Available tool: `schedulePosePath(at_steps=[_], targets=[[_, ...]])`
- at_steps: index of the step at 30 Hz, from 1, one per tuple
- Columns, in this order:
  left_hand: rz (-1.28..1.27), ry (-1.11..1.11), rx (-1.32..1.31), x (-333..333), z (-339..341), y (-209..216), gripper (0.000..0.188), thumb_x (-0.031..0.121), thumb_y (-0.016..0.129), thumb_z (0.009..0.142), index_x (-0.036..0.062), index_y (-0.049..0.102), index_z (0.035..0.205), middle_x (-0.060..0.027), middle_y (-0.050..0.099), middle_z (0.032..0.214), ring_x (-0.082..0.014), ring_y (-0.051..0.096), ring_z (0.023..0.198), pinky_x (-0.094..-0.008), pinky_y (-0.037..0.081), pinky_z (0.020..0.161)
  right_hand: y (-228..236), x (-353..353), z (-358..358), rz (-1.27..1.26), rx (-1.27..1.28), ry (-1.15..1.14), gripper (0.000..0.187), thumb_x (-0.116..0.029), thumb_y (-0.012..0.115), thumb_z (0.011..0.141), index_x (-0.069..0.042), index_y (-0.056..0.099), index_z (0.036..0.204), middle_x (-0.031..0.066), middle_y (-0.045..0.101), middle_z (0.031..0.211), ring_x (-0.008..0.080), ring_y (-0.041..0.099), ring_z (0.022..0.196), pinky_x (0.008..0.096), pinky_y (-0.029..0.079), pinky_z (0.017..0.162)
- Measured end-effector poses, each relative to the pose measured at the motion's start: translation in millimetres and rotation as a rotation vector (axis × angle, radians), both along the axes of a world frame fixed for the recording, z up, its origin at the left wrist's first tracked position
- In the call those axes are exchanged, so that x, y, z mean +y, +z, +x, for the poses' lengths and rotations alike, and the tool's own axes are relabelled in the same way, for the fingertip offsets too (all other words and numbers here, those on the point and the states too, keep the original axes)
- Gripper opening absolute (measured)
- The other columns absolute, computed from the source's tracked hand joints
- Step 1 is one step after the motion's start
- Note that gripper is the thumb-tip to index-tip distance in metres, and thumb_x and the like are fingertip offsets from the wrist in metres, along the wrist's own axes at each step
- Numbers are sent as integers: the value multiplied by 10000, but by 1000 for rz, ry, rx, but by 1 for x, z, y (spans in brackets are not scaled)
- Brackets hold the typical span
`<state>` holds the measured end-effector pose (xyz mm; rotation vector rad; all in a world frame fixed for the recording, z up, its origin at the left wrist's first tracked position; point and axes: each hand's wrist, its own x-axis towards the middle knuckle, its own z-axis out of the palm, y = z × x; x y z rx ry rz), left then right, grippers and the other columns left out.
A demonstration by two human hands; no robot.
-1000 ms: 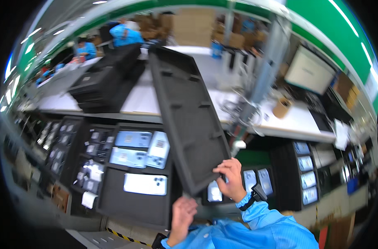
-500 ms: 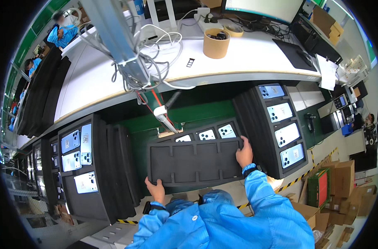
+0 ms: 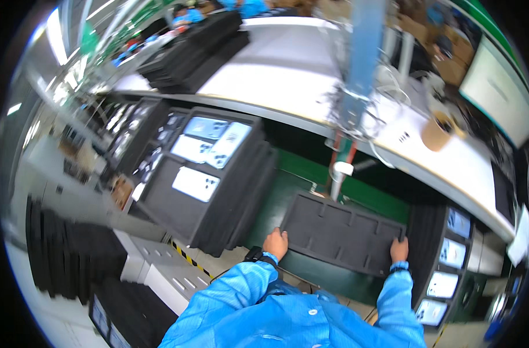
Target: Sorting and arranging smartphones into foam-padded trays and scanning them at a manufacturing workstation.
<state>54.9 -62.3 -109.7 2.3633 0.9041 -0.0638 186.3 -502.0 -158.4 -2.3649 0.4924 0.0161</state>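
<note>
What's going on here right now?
A person is gripping a black tray at both ends, the left hand on its left end and the right hand on its right. No phones show in its compartments. To its left is a tray stack with four phones on top; to its right, another stack shows four more in a row. A white workbench runs behind.
</note>
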Motion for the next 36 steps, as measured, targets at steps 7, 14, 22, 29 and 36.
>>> schedulePosePath(at_steps=[7,14,22,29,36], targets=[[-196,-2,-89,0,-31,27,784,428,612,890,8,310,1478,-325,436,1404,-453,446,1294,-491,371,1082,60,111,-14,-319,-344,5,602,-64,630,781,-14,460,1357,261,526,1259,421,516,1165,484,413,1009],[-1202,-701,-215,89,-100,239,577,162,655,938,13,406,1437,-166,543,1357,-238,536,1250,-387,427,1059,258,384,-13,536,-523,1052,147,-29,634,860,-35,698,992,123,711,984,262,688,922,337,531,824],[175,-669,-515,283,-35,261,595,180,765,768,38,522,1293,-144,595,1223,-324,542,1173,-460,425,1003,305,565,99,-457,-176,1665,804,-188,808,658,-160,496,1399,89,455,1479,336,362,1383,502,281,1139],[368,-1003,-249,323,9,265,732,375,890,584,70,555,1158,-140,576,1132,-345,515,1107,-467,389,948,322,584,96,-832,-688,1598,858,-345,938,362,-294,630,1162,54,585,1127,271,499,1175,432,378,998],[312,-1072,-322,302,-2,321,235,128,754,728,38,570,843,-145,587,785,-373,606,758,-459,469,637,348,548,98,-755,-590,1752,142,-188,690,758,-162,647,891,26,632,913,255,605,936,393,470,890]])
